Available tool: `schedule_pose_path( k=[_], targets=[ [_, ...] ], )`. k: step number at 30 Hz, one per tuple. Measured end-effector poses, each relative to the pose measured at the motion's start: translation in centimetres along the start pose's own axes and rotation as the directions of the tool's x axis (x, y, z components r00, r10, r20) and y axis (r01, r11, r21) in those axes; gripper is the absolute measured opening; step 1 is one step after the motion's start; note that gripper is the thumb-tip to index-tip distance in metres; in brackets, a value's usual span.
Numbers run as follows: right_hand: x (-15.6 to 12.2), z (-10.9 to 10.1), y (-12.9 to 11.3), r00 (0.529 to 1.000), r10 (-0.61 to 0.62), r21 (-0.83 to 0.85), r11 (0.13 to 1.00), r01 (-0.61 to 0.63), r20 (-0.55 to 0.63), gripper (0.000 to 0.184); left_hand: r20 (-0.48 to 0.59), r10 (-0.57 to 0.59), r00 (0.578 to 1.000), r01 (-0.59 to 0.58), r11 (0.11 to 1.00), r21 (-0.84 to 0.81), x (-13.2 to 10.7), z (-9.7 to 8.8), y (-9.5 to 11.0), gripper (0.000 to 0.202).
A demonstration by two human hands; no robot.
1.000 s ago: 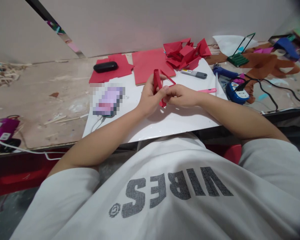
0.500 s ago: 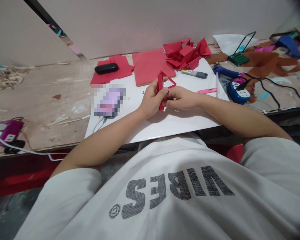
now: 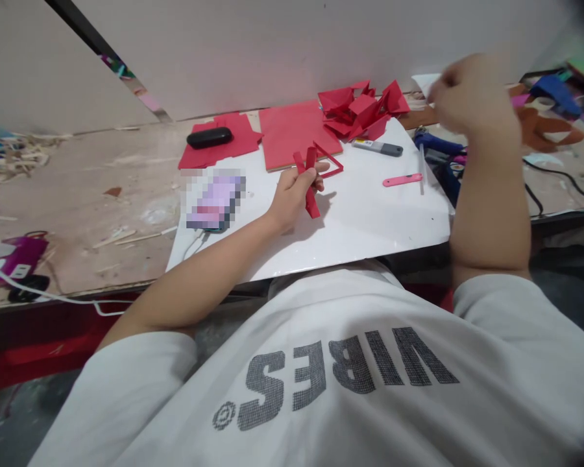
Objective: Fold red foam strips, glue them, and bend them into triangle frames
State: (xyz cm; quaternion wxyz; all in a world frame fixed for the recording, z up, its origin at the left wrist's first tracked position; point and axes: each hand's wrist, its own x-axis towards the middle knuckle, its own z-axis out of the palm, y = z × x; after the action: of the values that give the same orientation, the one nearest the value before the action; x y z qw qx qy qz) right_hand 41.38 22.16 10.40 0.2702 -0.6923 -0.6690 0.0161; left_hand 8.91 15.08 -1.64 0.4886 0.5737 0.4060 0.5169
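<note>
My left hand [image 3: 292,194] is closed on a folded red paper piece [image 3: 312,201], held above a white board [image 3: 360,220]. Strips of it stick out on both sides of my fingers, one bent into an open angular frame. My right hand [image 3: 472,94] is raised off to the right, over the far side of the table. Motion blurs its fingers, and I cannot make out whether they hold anything. On the board lie a grey utility knife [image 3: 377,148] and a pink cutter [image 3: 401,179].
Red paper sheets [image 3: 292,133] and a pile of folded red paper [image 3: 363,110] lie at the back. A black case [image 3: 209,136] rests on red paper. A phone [image 3: 217,201] with a cable sits left. Black cords [image 3: 559,170] and a brown scrap [image 3: 555,130] are right.
My right hand has let go of the red paper and moved up and to the right. My left hand still holds the paper in nearly the same spot.
</note>
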Motion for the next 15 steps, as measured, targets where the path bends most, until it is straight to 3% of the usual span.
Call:
schedule_pose_path(
  k=[1, 2, 3, 5, 7, 11, 13, 15],
  targets=[
    [0.9, -0.3, 1.6, 0.992, 0.12, -0.196, 0.972, -0.126, -0.046, 0.038, -0.002, -0.007, 1.0, 0.007, 1.0, 0.006, 0.0, 0.0, 0.1, 0.034],
    [1.7, -0.2, 3.0, 0.978, 0.21, -0.342, 0.918, -0.199, -0.004, 0.042, -0.001, -0.008, 1.0, 0.008, 1.0, 0.006, 0.0, 0.0, 0.2, 0.034],
    [2.4, 0.2, 4.2, 0.961, 0.271, -0.381, 0.895, -0.232, 0.051, 0.042, 0.005, -0.002, 1.0, 0.002, 1.0, 0.001, -0.1, 0.1, 0.3, 0.034],
    [3.4, 1.5, 5.9, 0.936, 0.31, -0.418, 0.882, -0.218, 0.166, 0.031, 0.017, 0.019, 1.0, -0.019, 1.0, -0.008, -0.1, 0.1, 0.5, 0.034],
    [4.0, 3.0, 6.6, 0.918, 0.305, -0.422, 0.889, -0.179, 0.253, 0.007, 0.015, 0.029, 0.999, -0.029, 1.0, 0.003, -0.1, 0.2, 0.8, 0.036],
    [4.5, 4.8, 6.9, 0.897, 0.307, -0.428, 0.89, -0.153, 0.317, 0.038, -0.028, 0.014, 1.0, -0.013, 0.999, 0.037, 0.0, 0.3, 1.6, 0.041],
    [4.4, 5.0, 7.0, 0.897, 0.316, -0.416, 0.893, -0.171, 0.31, 0.034, -0.047, 0.006, 0.999, -0.004, 0.999, 0.035, 0.1, 0.1, 1.8, 0.046],
    [4.2, 4.6, 7.0, 0.927, 0.29, -0.365, 0.911, -0.191, 0.239, 0.017, -0.05, -0.009, 0.999, 0.01, 1.0, 0.017, 0.2, -0.2, 1.8, 0.049]
  ],
)
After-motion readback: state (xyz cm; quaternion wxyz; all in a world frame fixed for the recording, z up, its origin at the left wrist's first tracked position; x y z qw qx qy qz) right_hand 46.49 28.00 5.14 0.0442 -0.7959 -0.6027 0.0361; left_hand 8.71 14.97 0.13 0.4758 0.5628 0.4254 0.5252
